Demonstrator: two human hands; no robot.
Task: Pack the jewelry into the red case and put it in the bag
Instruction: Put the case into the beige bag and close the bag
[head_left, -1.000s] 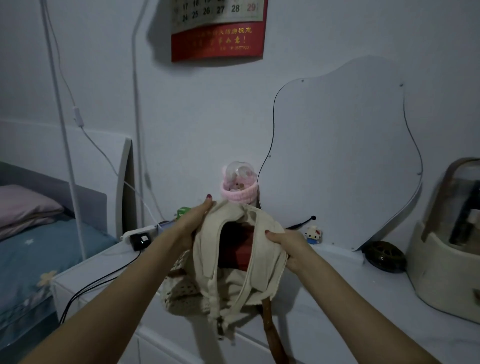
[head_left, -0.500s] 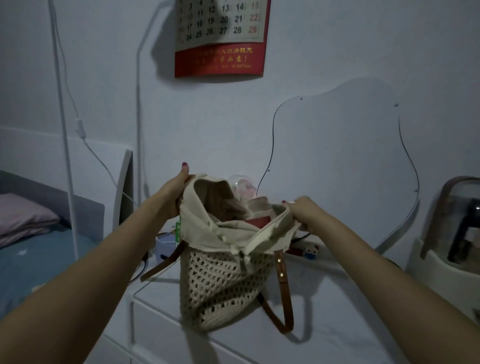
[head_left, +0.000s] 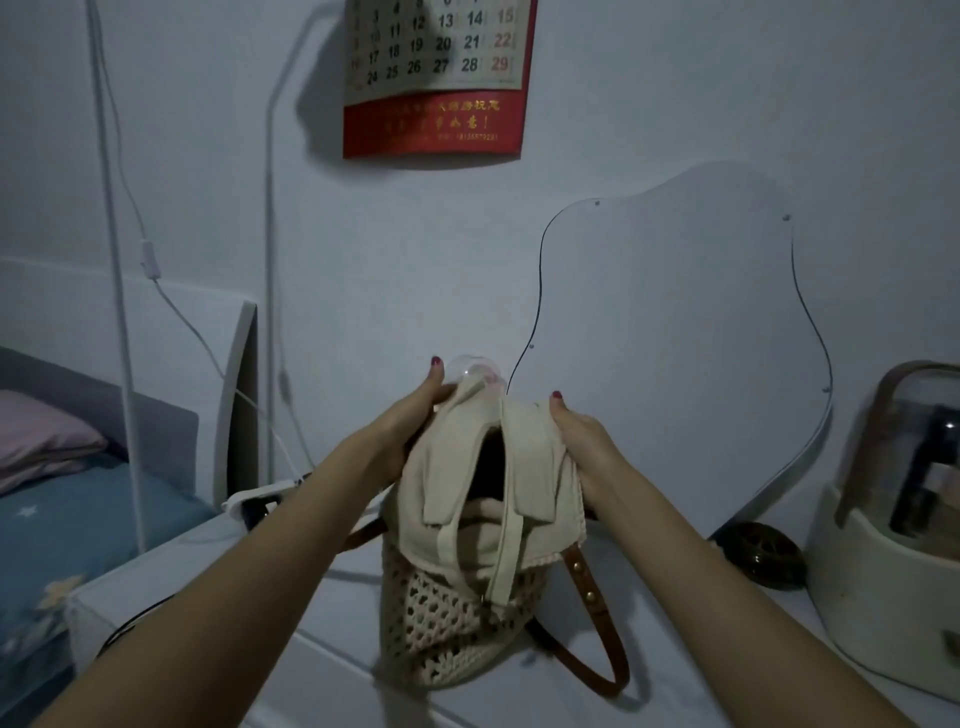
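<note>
Bag (head_left: 462, 613) upright on dresser (head_left: 675, 649), lining gripped by both hands (head_left: 415, 415), interior dark.

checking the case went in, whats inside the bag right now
Only a dark gap shows between the cloth flaps at the top of the bag. The left hand and right hand grip those flaps nearly together, so whatever lies inside is hidden; no red case shows.

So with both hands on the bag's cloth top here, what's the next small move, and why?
Probably draw the two flaps together to shut the mouth. The left hand and right hand each grip one side of the bag's cream liner, a dark gap remains between them, and no red case shows in the opening, so it seems to be down inside.
</note>
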